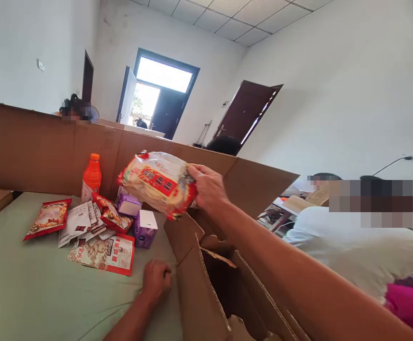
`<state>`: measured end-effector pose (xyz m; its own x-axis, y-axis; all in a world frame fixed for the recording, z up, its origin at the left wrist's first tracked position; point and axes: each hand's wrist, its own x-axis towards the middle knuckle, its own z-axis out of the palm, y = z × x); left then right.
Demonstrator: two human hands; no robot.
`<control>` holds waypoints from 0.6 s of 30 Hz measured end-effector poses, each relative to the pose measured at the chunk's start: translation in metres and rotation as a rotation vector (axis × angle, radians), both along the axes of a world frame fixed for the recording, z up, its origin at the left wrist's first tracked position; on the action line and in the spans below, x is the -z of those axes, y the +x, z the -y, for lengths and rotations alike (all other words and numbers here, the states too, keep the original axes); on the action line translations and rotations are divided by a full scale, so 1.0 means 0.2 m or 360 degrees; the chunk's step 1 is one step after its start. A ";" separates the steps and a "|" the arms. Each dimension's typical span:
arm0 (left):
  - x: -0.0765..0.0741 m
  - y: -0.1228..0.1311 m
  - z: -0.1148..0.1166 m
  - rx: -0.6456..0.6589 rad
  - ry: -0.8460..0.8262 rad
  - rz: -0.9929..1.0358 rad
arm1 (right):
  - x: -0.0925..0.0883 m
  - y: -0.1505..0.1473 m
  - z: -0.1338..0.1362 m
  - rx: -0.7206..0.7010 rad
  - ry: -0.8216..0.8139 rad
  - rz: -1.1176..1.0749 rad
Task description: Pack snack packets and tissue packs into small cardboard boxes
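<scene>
My right hand [208, 185] is raised above the cardboard box [206, 293]. It grips one end of a clear plastic snack bag [156, 184] with red ends and a red label; pale round pieces show inside. My left hand [156, 279] rests on the green cloth beside the box, its fingers curled in, and I see nothing in it. Just beyond that hand lie a red-and-white nut pouch [117, 255] with a squirrel picture and a purple tissue pack [145, 229]. The box's flaps stand open and its inside is dark.
On the green-covered table [50, 298] are a red snack bag [50, 218], white sachets [76, 223], another red snack packet [112, 213] and an orange bottle [91, 177]. A cardboard partition [42, 147] runs behind them. At right sits a person in a light shirt [334, 251].
</scene>
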<state>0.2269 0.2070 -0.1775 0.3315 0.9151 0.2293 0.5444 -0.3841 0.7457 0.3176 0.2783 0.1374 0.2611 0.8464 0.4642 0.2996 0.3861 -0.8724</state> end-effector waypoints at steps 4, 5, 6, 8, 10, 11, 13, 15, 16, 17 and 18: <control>0.00 0.00 -0.02 0.0001 -0.0037 0.0013 | 0.07 -0.09 -0.09 -0.0066 -0.0306 0.0187; -0.01 0.00 -0.02 0.0011 -0.0043 0.0007 | 0.09 -0.06 -0.07 -0.0064 -0.0355 0.0230; -0.01 0.00 -0.02 0.0024 -0.0044 -0.0001 | 0.10 -0.01 -0.03 -0.0048 -0.0388 0.0264; -0.03 -0.01 -0.02 0.0063 -0.0029 -0.0020 | 0.12 0.16 0.08 0.0048 -0.0426 0.0304; -0.04 -0.03 -0.05 0.0107 0.0008 -0.0029 | 0.11 0.40 0.20 0.0242 -0.0449 0.0310; -0.05 -0.03 -0.07 0.0135 0.0027 -0.0030 | 0.10 0.54 0.27 0.0373 -0.0460 0.0304; -0.06 -0.03 -0.13 0.0184 0.0061 -0.0022 | 0.09 0.82 0.41 0.0671 -0.0491 0.0290; -0.07 -0.04 -0.18 0.0207 0.0086 0.0001 | 0.09 1.07 0.56 0.0945 -0.0537 0.0287; -0.07 -0.04 -0.19 0.0201 0.0096 0.0014 | 0.11 1.18 0.62 0.1048 -0.0565 0.0293; -0.08 -0.05 -0.20 0.0186 0.0106 0.0030 | 0.13 1.27 0.67 0.1121 -0.0591 0.0306; -0.08 -0.06 -0.20 0.0163 0.0116 0.0047 | 0.16 1.34 0.71 0.1164 -0.0615 0.0325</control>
<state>0.2154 0.2469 -0.1618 0.4145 0.8573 0.3053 0.4778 -0.4905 0.7288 0.5858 0.1357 0.1051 0.7464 0.6060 0.2749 0.5236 -0.2798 -0.8047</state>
